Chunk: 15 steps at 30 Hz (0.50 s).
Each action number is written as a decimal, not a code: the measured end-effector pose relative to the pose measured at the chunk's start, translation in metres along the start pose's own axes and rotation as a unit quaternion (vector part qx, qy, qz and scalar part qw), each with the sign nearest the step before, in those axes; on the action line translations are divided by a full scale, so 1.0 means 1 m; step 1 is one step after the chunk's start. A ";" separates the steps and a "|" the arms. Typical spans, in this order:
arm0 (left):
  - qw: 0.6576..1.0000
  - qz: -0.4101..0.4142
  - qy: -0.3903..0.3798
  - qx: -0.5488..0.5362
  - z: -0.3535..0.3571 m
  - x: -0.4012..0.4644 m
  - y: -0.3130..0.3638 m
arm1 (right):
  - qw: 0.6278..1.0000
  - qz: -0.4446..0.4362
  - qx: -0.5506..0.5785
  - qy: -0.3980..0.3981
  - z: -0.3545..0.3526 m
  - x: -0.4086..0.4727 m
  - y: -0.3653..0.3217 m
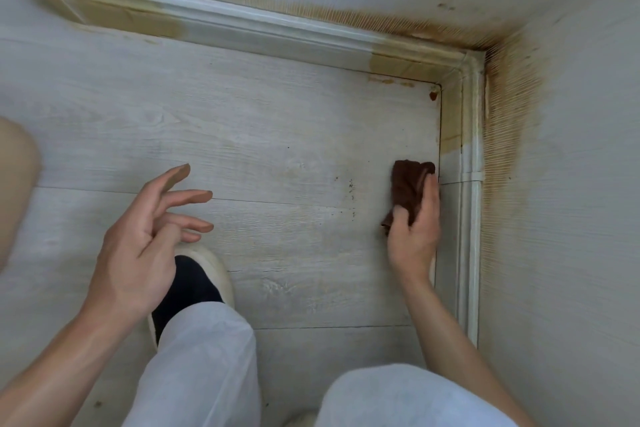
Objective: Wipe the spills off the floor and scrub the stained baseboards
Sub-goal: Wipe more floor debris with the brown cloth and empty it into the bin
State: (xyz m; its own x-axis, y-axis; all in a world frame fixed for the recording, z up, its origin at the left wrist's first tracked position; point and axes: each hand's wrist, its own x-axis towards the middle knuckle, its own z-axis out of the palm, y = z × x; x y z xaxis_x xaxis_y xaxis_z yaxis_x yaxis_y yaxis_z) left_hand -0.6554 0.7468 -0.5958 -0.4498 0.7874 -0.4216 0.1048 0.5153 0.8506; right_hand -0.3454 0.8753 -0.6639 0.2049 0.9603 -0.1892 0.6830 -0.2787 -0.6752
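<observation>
The right hand (414, 229) grasps the brown cloth (408, 187) against the right baseboard (467, 236), whose near section appears clean. The left hand (145, 239) hangs released, holding nothing. Remaining: yellow stains on the far baseboard (242, 28) and corner, and specks on the floor (277, 149).
</observation>
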 end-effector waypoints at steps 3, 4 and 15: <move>1.000 -0.002 0.001 -0.001 0.002 -0.002 0.000 | 0.995 -0.072 -0.057 -0.029 0.025 0.009 -0.013; 1.000 -0.001 0.000 -0.002 0.002 -0.003 0.000 | 0.994 -0.088 -0.051 -0.047 0.029 0.014 -0.017; 1.000 0.000 0.010 -0.007 0.000 -0.001 0.004 | 0.996 -0.084 0.030 0.020 -0.005 0.107 -0.051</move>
State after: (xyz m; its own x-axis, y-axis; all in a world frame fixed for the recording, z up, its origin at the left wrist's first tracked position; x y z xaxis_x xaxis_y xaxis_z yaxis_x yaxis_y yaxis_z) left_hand -0.6545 0.7478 -0.5915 -0.4678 0.7806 -0.4146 0.0934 0.5101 0.8550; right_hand -0.3547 0.9924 -0.6456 0.1200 0.9919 -0.0414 0.6674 -0.1115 -0.7363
